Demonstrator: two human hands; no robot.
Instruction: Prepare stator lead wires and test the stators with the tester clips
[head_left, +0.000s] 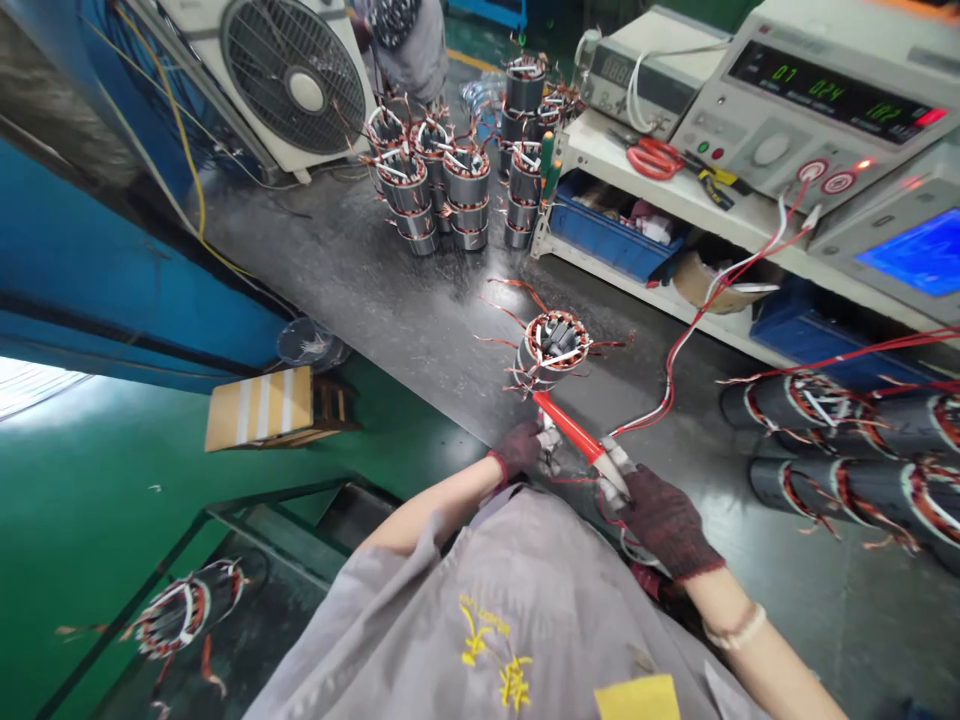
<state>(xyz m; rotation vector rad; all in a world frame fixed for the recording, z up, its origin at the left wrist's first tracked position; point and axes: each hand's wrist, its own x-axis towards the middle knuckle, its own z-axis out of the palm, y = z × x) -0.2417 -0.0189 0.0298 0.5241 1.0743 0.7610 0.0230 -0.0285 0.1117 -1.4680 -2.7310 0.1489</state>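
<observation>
A motor stator [537, 372] with copper lead wires splayed out stands upright on the dark bench in front of me. My right hand [664, 520], in a dark red work glove with pale fingertips, is closed around the rear end of a red test probe [568, 425]. The probe's front end reaches the lower edge of the stator; I cannot tell whether it touches a lead. My left hand [525, 448], gloved alike, is closed just below the stator, beside the probe. What its fingers hold is too small to make out.
Stacked stators [469, 195] stand at the back, and more lie on the right [832, 485]. Testers [825, 110] sit on a white shelf [622, 170] with red-handled scissors [654, 158]. Red and white cables [669, 375] trail over the bench. A fan unit [300, 80] stands back left; another person [412, 50] is beyond.
</observation>
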